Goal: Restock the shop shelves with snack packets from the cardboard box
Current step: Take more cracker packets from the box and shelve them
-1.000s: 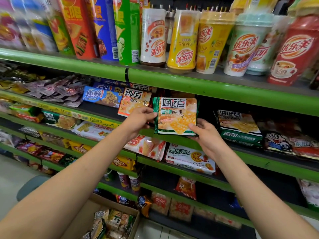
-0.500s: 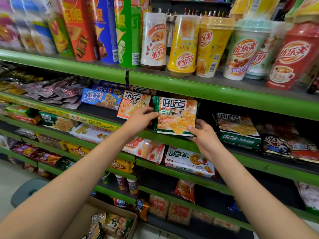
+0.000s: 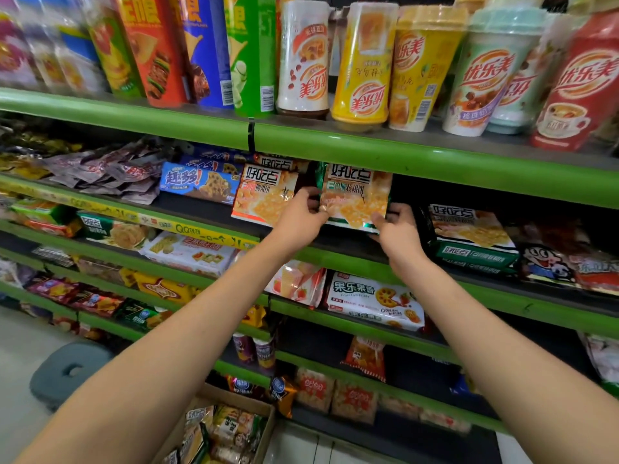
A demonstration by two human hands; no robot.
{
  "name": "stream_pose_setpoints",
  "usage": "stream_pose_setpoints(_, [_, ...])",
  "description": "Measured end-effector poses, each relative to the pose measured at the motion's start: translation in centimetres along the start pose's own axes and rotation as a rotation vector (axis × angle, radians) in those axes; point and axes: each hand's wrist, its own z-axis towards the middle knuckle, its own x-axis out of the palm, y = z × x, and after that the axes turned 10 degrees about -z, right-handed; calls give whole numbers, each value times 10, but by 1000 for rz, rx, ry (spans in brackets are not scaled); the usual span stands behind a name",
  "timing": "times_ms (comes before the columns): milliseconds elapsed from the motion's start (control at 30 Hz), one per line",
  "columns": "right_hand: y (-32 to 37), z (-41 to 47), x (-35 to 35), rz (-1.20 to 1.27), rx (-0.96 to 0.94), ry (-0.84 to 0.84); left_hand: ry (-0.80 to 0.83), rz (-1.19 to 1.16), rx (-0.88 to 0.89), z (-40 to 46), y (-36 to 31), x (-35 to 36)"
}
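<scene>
Where the green-edged shop shelves fill nearly the whole view, their tiers run off both sides, and the far left end is smeared with blur. Tall cups and cartons stand on the top tier, their upper parts cut off by the frame; those at the left are too blurred to read. At the bottom edge a cardboard box sits on the floor below the shelving, only its far corner showing between the forearms, with packets inside whose print is hard to make out. A grey stool stands on the floor to its left, partly hidden by the left forearm.

On the second tier, a green-trimmed snack packet is held up, tilted, with its top edge tucked under the shelf lip above, so that edge is hidden. It lies just beside an orange-trimmed packet on its left, and a stack of similar packets lies apart on its right. The left hand pinches the packet's lower left edge, fingers curled over it. The right hand grips the lower right corner, thumb on the front; its other fingers are behind the packet and out of sight.
</scene>
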Motion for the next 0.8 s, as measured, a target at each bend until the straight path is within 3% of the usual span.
stream_pose_setpoints(133, [1, 18, 4, -416, -118, -50, 17, 86, 15, 16, 4, 13])
stream_pose_setpoints(233, [-3, 25, 7, -555, -125, -28, 83, 203, 17, 23, 13, 19])
stream_pose_setpoints(600, [1, 42, 16, -603, -112, -134, 118, 393, -3, 50, 26, 16])
stream_pose_setpoints(800, [0, 58, 22, -549, -100, -159, 167, 378, -104, 70, 26, 28])
